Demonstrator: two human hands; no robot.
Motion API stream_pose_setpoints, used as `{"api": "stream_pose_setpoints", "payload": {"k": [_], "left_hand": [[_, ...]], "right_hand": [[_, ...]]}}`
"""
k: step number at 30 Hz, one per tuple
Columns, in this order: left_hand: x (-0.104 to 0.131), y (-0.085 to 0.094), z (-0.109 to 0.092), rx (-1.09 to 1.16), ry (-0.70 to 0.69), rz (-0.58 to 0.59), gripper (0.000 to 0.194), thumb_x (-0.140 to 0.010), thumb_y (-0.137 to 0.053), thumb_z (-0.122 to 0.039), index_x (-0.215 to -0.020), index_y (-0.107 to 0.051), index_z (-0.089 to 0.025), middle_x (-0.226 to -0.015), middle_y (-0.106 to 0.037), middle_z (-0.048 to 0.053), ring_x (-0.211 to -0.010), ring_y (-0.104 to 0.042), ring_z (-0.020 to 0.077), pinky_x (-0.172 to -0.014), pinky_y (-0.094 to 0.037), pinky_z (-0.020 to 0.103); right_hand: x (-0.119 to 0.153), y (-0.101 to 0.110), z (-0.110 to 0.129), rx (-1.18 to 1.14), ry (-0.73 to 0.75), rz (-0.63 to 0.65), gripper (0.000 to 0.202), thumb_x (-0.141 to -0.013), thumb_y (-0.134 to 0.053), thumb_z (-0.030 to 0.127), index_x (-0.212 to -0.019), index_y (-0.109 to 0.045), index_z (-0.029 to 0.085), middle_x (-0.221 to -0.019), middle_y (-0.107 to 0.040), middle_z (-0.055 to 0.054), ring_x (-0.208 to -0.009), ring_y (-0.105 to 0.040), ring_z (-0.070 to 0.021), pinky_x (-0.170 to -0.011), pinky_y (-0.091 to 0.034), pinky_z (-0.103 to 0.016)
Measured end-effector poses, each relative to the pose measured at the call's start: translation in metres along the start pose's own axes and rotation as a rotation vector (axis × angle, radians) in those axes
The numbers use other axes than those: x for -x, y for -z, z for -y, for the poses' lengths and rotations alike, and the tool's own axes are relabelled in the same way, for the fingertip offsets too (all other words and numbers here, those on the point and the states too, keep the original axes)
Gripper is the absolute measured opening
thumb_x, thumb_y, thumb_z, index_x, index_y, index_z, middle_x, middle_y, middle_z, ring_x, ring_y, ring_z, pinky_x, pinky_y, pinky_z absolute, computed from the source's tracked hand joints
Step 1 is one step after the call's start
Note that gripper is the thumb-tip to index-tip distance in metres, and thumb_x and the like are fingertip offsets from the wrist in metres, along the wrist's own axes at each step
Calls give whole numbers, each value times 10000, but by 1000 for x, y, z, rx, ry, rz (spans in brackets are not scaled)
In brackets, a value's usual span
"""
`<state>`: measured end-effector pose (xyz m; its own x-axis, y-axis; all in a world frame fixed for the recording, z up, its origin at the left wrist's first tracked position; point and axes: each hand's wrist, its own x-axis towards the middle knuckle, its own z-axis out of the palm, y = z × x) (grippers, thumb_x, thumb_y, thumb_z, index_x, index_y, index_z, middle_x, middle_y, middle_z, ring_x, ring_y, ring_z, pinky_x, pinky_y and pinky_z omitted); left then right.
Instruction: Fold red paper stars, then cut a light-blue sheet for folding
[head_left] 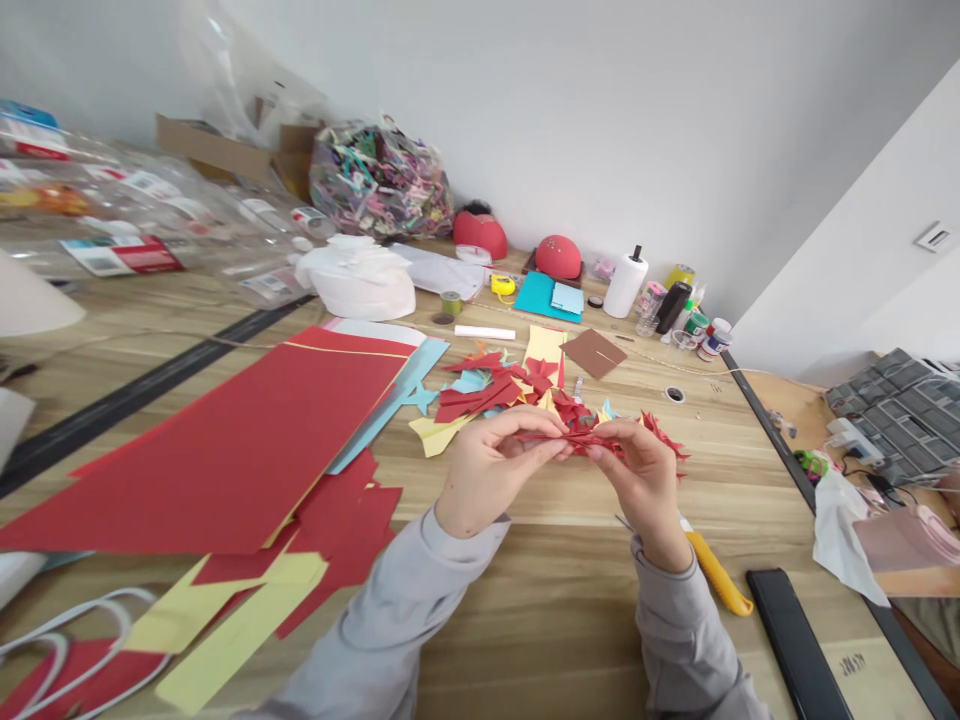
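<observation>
The left hand (487, 466) and right hand (642, 470) are pinching a red paper piece (579, 438) near frame centre; probably light, easily creasing, it is wanting edge holds.

A smooth table (540, 620) that looks like wood
The big red sheet (225, 450) is dull paper. Right of the sheet, the pinched red piece (579, 437) is paper too. Behind the sheet, the bottles (124, 255) are shiny, clear plastic.

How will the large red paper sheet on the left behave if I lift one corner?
The red sheet is probably light and may bend, because it looks thin and broad. It could slide over the light-blue paper, as no fastening shows.
</observation>
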<state>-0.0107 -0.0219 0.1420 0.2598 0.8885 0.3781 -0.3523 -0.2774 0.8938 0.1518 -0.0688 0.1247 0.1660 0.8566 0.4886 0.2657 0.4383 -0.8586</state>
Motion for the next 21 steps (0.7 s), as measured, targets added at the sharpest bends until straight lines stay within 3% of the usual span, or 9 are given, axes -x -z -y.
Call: {"api": "stream_pose_setpoints", "payload": {"k": [21], "left_hand": [[0,2,4,44,31,0,46,-670,-727,-122,-682,-695,-152,-801,-663,20,-610,-678,138,-599,-594,237]], "right_hand": [[-1,-1,-3,-1,73,-31,91,-779,-687,176,-838,-693,245,-794,-676,-17,-783,-609,-162,-746,-485,-312]]}}
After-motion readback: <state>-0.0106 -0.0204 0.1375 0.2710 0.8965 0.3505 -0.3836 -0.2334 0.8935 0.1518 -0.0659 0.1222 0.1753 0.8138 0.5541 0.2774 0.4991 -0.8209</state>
